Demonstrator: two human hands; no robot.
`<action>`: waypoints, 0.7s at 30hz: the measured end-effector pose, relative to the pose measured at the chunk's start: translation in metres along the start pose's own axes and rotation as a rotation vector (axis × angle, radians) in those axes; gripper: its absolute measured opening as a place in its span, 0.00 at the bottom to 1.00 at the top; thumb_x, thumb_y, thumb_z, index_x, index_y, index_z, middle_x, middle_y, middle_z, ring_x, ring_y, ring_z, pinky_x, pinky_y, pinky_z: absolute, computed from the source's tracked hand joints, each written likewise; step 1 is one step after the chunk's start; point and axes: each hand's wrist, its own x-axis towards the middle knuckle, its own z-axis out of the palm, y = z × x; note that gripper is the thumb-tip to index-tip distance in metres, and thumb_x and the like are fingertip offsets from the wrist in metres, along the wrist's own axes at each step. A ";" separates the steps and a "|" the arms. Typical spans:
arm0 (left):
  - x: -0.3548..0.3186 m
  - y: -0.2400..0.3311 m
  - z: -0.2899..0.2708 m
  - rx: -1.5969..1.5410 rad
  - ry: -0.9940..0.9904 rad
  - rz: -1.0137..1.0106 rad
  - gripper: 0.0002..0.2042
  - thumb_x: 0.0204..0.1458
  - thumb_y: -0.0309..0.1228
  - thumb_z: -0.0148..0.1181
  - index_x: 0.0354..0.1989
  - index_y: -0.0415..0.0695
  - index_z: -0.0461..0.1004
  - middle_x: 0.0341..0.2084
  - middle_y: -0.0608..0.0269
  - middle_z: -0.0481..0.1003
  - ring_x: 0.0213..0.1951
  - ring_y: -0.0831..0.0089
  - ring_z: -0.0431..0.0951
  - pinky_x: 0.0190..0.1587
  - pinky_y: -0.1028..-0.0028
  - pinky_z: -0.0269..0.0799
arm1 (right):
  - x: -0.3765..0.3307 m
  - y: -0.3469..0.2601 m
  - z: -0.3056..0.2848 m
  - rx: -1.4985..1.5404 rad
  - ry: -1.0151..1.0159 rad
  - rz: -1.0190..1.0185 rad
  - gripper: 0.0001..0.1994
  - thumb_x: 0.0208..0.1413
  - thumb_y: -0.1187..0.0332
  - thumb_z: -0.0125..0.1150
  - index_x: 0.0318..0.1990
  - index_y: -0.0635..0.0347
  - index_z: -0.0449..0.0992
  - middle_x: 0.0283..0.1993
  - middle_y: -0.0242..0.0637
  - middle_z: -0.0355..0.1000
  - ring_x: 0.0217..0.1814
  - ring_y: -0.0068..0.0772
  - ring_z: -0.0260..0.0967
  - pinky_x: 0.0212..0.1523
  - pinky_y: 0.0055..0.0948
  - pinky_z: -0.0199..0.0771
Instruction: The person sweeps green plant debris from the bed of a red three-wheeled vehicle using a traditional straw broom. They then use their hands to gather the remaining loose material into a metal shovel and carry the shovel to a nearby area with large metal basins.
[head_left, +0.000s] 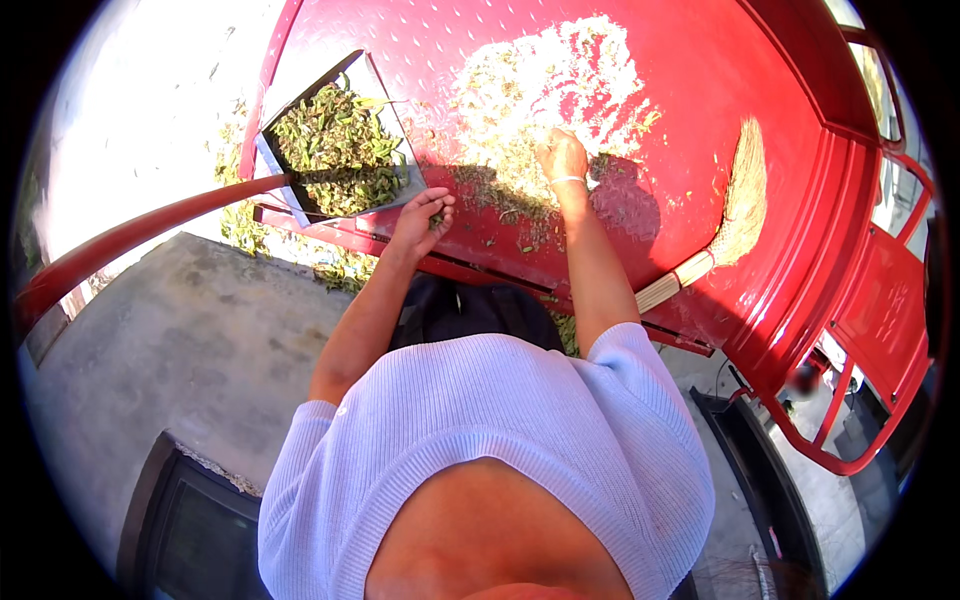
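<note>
"Where's the pile [512, 145]?"

"On the red bed [695, 75], partly sunlit, between pan [408, 180] and broom [745, 190]; grey floor [225, 320] below."

"The grips?"

"Left grip [427, 218] curled on a green scrap [437, 219]; right grip [563, 158] at the pile, can't tell its hold."

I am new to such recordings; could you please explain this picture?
There is no machine, only a person's two bare hands. The wide camera, worn on the head, looks down and bends straight edges. On the red metal surface lie a heap of plant bits and a broom; at left is a dustpan holding greenish plant pieces. The left hand, beside the dustpan, seems to hold something small and green. The right hand is at the heap; any grip is hidden.
</note>
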 end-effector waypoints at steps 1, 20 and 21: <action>-0.001 0.001 -0.002 -0.007 -0.002 0.008 0.08 0.59 0.20 0.47 0.44 0.39 0.71 0.35 0.58 0.75 0.33 0.72 0.75 0.35 0.77 0.76 | -0.001 0.002 -0.006 0.083 -0.019 0.090 0.10 0.41 0.70 0.63 0.35 0.56 0.79 0.33 0.46 0.74 0.36 0.47 0.73 0.37 0.38 0.73; -0.001 0.012 0.005 0.029 -0.013 -0.033 0.08 0.58 0.19 0.46 0.43 0.40 0.70 0.36 0.56 0.76 0.29 0.76 0.73 0.31 0.78 0.72 | 0.026 0.004 0.041 0.127 0.135 0.020 0.03 0.42 0.72 0.63 0.27 0.56 0.76 0.22 0.43 0.72 0.27 0.50 0.72 0.30 0.39 0.74; 0.000 0.010 0.001 0.006 -0.011 -0.022 0.08 0.59 0.20 0.47 0.43 0.41 0.70 0.36 0.56 0.77 0.29 0.76 0.73 0.30 0.79 0.72 | 0.029 0.008 0.036 0.179 0.128 0.072 0.04 0.42 0.72 0.63 0.27 0.56 0.76 0.23 0.44 0.73 0.27 0.49 0.73 0.30 0.38 0.74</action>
